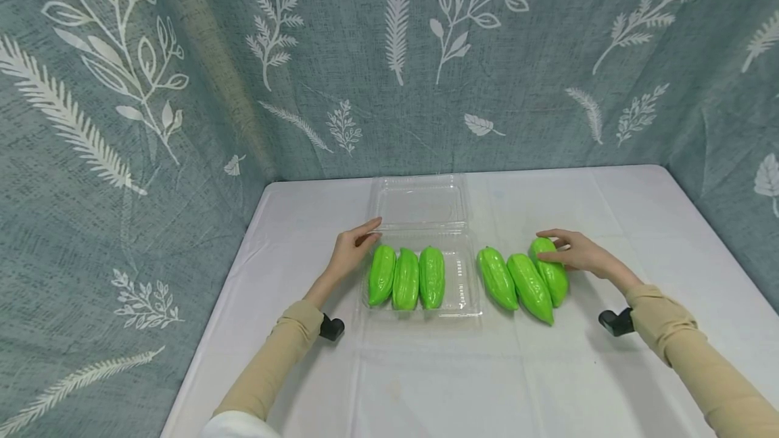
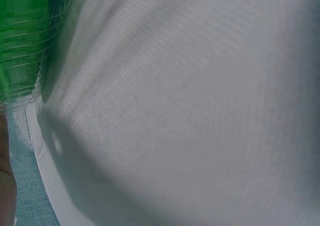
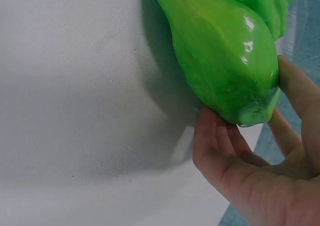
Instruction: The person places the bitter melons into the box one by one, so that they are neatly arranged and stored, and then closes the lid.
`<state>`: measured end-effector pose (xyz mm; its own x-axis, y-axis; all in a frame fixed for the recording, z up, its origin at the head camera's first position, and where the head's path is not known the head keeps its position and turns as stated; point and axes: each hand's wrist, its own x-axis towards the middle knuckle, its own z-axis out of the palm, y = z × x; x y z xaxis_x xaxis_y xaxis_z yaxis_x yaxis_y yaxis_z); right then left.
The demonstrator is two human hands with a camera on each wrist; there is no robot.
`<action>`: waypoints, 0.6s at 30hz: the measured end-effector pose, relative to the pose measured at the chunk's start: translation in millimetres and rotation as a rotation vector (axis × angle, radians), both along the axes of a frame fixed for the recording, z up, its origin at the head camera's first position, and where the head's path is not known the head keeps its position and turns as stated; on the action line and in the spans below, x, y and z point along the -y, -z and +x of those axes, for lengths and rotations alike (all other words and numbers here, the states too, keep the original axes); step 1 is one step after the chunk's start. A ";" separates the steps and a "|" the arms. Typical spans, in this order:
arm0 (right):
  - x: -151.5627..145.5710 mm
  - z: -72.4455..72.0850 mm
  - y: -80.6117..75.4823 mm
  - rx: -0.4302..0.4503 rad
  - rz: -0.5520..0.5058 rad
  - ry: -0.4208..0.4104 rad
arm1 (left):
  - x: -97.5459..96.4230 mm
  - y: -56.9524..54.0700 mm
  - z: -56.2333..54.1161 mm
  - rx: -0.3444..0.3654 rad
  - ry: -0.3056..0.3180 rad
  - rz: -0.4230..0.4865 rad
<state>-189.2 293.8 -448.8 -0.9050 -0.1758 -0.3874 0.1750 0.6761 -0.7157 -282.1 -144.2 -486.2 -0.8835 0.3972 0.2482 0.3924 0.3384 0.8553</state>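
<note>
A clear plastic clamshell box (image 1: 458,289) lies unfolded on the table, its lid laid back. Three glossy, ridged green bitter melons (image 1: 406,279) sit side by side in the box's left and middle part. At the box's left edge near the hinge, my left hand (image 1: 349,249) holds the rim between thumb and fingers; the left wrist view catches only a sliver of it. My right hand (image 1: 572,251) grips the stem end of a bitter melon (image 3: 225,56), thumb on one side and fingers on the other. It is the rightmost of three beside the box.
Two more bitter melons (image 1: 498,279) lie slanted between the box and the right hand. White cloth covers the table (image 1: 420,384). A blue-green leaf-patterned curtain (image 1: 365,53) hangs behind it and along the sides.
</note>
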 end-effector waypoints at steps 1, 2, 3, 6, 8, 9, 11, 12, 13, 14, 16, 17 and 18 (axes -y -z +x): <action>-0.1 0.0 -0.1 0.000 0.001 0.001 | 0.0 0.1 0.0 -0.003 0.001 0.000; 0.0 0.0 -0.5 0.001 0.002 0.002 | -0.1 -0.1 0.1 -0.004 0.001 0.001; -0.1 0.1 -0.9 0.002 0.005 0.002 | -0.1 0.0 0.2 -0.010 0.001 -0.001; 0.1 -0.1 -1.9 0.001 0.010 0.000 | 0.6 1.3 -0.1 -0.041 0.010 0.011; 0.1 -0.3 -2.5 -0.001 0.013 -0.002 | 1.2 2.4 -0.3 -0.071 0.019 0.032; -0.1 -0.4 -2.5 -0.002 0.013 -0.004 | 1.5 2.8 -0.4 -0.082 0.023 0.039; -0.4 -0.8 -2.3 -0.005 0.014 -0.007 | 1.6 3.2 -0.4 -0.096 0.028 0.049; -0.6 -0.9 -2.1 -0.006 0.012 -0.008 | 1.4 3.0 -0.6 -0.091 0.029 0.046; -0.5 -0.9 -1.8 -0.005 0.010 -0.007 | 1.1 2.9 -0.6 -0.084 0.025 0.041; -0.6 -0.9 -1.5 -0.006 0.007 -0.007 | 0.3 2.1 -0.3 -0.079 0.019 0.030; -0.6 -1.0 -0.7 -0.005 0.004 -0.006 | -0.9 0.5 0.4 -0.056 0.008 0.003; -0.5 -0.9 -0.2 -0.005 0.001 -0.004 | -1.7 -0.9 1.1 -0.050 0.004 -0.007; -0.5 -0.7 0.1 -0.005 0.001 -0.002 | -2.7 -3.6 2.6 -0.041 0.000 -0.012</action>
<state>-190.0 294.3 -448.9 -0.9065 -0.1777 -0.3831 0.1700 0.6769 -0.7162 -279.5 -141.5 -482.5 -0.8729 0.4000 0.2793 0.4269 0.3489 0.8343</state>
